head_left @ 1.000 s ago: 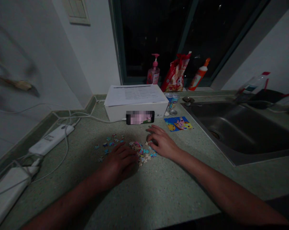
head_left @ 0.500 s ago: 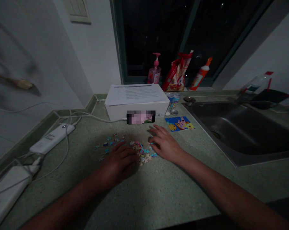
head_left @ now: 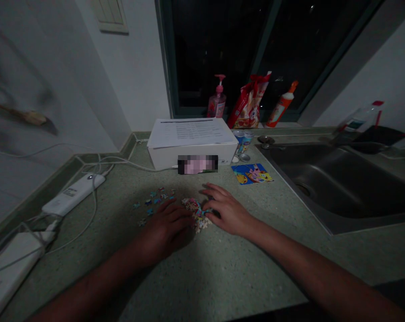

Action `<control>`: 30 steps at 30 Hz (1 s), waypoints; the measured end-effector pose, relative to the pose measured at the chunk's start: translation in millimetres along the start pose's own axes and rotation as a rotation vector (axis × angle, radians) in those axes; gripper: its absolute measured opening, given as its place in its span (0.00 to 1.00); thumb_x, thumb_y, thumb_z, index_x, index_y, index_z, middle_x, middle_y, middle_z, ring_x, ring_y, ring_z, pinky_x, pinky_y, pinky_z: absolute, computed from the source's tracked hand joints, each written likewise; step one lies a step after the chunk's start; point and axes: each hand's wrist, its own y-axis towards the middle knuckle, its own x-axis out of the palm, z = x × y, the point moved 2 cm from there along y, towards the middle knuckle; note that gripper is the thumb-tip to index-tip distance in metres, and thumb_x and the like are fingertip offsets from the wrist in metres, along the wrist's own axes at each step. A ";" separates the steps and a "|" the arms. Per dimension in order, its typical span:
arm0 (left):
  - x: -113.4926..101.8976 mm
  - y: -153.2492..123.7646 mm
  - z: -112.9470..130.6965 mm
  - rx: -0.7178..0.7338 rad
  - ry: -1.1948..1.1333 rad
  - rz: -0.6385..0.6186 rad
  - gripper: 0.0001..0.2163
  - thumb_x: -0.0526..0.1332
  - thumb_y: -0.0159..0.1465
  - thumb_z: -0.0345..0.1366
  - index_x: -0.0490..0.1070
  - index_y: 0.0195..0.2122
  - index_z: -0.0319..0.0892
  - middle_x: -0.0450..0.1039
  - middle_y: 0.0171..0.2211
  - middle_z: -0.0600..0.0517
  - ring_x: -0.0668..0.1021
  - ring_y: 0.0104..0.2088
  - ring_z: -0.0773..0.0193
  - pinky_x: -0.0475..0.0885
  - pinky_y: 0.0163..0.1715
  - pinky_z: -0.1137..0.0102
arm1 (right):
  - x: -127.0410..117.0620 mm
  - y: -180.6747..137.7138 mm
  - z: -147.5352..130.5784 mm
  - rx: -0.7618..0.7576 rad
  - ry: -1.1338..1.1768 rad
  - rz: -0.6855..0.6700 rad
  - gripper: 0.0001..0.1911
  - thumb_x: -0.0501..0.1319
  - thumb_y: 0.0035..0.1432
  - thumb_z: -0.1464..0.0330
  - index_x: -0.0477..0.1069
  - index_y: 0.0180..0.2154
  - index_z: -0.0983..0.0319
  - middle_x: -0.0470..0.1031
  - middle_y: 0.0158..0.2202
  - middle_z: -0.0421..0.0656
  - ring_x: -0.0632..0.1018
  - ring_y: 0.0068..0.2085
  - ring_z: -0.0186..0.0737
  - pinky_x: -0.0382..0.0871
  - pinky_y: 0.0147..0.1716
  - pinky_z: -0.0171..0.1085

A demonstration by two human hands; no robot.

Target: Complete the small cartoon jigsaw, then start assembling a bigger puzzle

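A heap of small jigsaw puzzle pieces [head_left: 192, 205] lies on the counter between my two hands. My left hand [head_left: 169, 226] rests palm down at the heap's left edge, fingers stretched and partly over it. Beyond its fingertips, several blue and mixed-colour loose pieces [head_left: 150, 211] are spread out. On the heap's right side, my right hand [head_left: 227, 210] has its fingers apart and its fingertips against the pieces. What lies under either palm is hidden.
A picture card [head_left: 252, 173] lies beside the metal sink [head_left: 310, 210]. Behind the pieces, a phone [head_left: 197, 164] leans on a white box [head_left: 192, 154]. White power strips [head_left: 73, 192] and cables occupy the left. A pump bottle [head_left: 217, 103] and red bag [head_left: 251, 100] stand by the window.
My right hand has moved left and slightly toward me, onto the right side of the heap, covering pieces that showed there. My left hand has stayed in place.
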 end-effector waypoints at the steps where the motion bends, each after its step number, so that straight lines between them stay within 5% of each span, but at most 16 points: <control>1: -0.2 0.2 0.3 0.003 0.005 0.004 0.12 0.61 0.73 0.29 0.77 0.54 0.49 0.83 0.52 0.51 0.81 0.53 0.56 0.61 0.69 0.49 | 0.4 0.4 0.2 0.012 -0.001 0.000 0.07 0.68 0.65 0.73 0.79 0.44 0.57 0.75 0.65 0.49 0.65 0.74 0.56 0.67 0.68 0.63; 30: 1.1 -0.4 -0.9 -0.003 -0.001 -0.034 0.12 0.62 0.73 0.29 0.76 0.55 0.48 0.83 0.52 0.50 0.81 0.54 0.53 0.63 0.68 0.46 | 1.3 1.5 -1.4 0.163 -0.029 -0.038 0.06 0.70 0.60 0.74 0.79 0.39 0.60 0.76 0.65 0.55 0.64 0.74 0.61 0.65 0.70 0.62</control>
